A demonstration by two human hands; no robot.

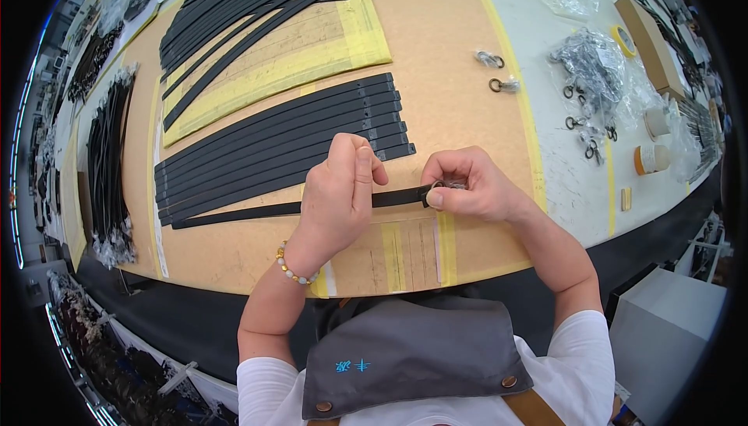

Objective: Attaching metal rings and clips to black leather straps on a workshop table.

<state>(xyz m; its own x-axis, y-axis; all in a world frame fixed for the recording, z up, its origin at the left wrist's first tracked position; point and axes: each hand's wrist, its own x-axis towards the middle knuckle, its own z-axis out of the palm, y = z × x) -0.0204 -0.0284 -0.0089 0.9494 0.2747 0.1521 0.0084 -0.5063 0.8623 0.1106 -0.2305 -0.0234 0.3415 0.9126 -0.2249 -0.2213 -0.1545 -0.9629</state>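
Note:
A long black strap [399, 197] lies across the near part of the work board, nearest of a row of similar straps. My right hand [477, 184] pinches its right end between thumb and fingers, together with a small dark metal ring [436, 185] and what seems to be clear plastic wrap. Above the strap's middle is my left hand [336, 196], its thumb and fingers closed together; whatever they may grip is hidden. Just beyond the hands, several flat black straps [273, 153] lie side by side, with tape-like bands near their right ends.
A pile of black straps [265, 5] covers a yellow-taped board at the back. Two wrapped metal hooks [499, 84] sit at right, near a plastic bag of hooks [588, 67], tape rolls [650, 159] and a cardboard box [647, 44]. Bundled black cords [109, 157] hang over the left side.

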